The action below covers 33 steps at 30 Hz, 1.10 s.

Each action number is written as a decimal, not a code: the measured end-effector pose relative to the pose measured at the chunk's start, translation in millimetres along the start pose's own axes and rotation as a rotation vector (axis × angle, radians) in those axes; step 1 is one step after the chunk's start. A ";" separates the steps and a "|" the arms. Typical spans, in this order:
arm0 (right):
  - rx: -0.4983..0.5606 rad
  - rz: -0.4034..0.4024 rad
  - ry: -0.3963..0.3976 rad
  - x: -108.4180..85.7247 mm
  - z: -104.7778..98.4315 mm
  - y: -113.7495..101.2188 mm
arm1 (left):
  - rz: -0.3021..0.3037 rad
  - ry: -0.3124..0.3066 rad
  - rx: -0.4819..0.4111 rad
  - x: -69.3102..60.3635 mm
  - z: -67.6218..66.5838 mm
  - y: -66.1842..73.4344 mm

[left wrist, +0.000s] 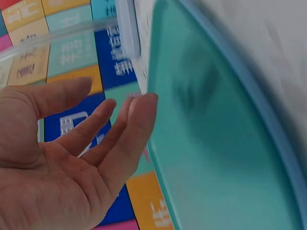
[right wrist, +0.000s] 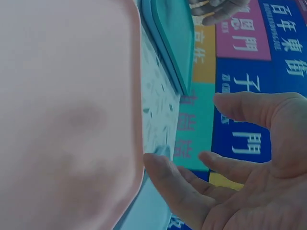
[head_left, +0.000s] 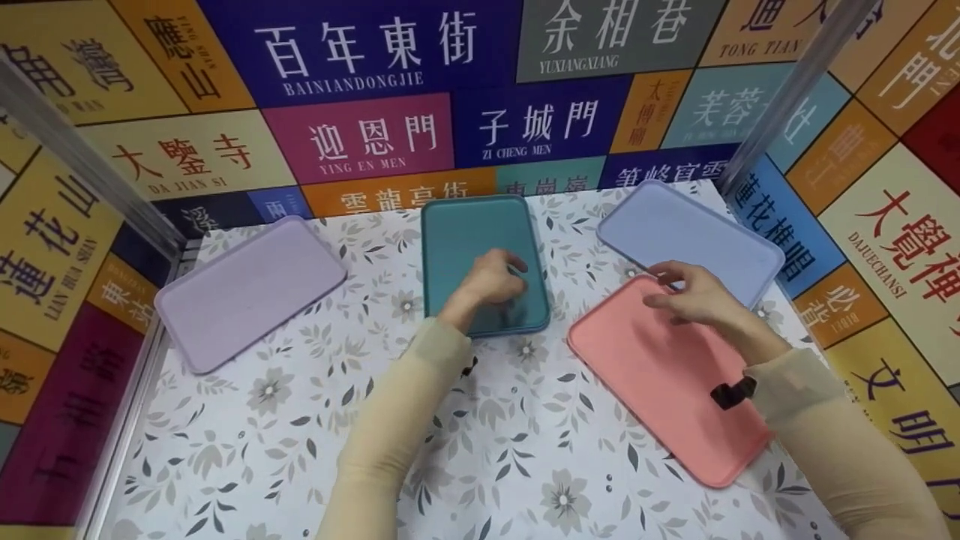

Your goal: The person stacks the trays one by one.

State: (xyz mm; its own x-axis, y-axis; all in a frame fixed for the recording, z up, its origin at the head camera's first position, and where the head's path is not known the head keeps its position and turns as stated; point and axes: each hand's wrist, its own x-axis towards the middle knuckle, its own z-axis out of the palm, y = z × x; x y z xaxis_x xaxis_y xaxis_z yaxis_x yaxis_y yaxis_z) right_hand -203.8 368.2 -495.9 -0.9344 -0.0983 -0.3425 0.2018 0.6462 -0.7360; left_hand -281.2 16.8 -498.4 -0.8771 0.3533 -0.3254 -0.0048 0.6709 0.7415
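My left hand point(head_left: 493, 277) hovers over a teal rectangular tray point(head_left: 480, 229), its fingers loosely bent with nothing between them. A blue rim point(left wrist: 268, 120) shows directly beneath the teal tray in the left wrist view, so another tray lies under it. Over the far end of a coral pink tray point(head_left: 667, 382) is my right hand point(head_left: 694, 294), thumb and fingers spread apart and holding nothing. Its shadow falls on the pink surface. Behind it a periwinkle tray point(head_left: 690, 225) lies at a slant, close to the pink one; whether their edges overlap is hidden by the hand.
A lavender tray point(head_left: 251, 296) lies slanted at the left of the table. The white tabletop point(head_left: 480, 450) has a grey leaf and flower print. Colourful panels point(head_left: 360, 139) with Chinese lettering wall in the back and both sides.
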 end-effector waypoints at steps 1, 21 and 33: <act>-0.004 0.008 0.006 -3.3 -2.2 4.7 | -0.003 -0.018 -0.013 0.9 4.9 2.5; 0.037 0.216 -0.062 -73.0 -64.2 100.9 | 0.072 -0.198 -0.016 -9.6 71.3 31.3; 0.068 0.336 -0.148 -99.0 -75.5 148.4 | 0.095 -0.154 0.105 45.5 126.7 0.4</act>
State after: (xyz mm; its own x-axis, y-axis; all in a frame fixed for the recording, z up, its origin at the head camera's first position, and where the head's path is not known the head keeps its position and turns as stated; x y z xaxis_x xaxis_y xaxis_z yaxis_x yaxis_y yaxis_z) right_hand -103.5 531.0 -527.2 -0.7612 -0.0009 -0.6485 0.5136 0.6098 -0.6037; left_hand -260.3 115.8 -587.2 -0.7877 0.5082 -0.3482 0.1316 0.6909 0.7108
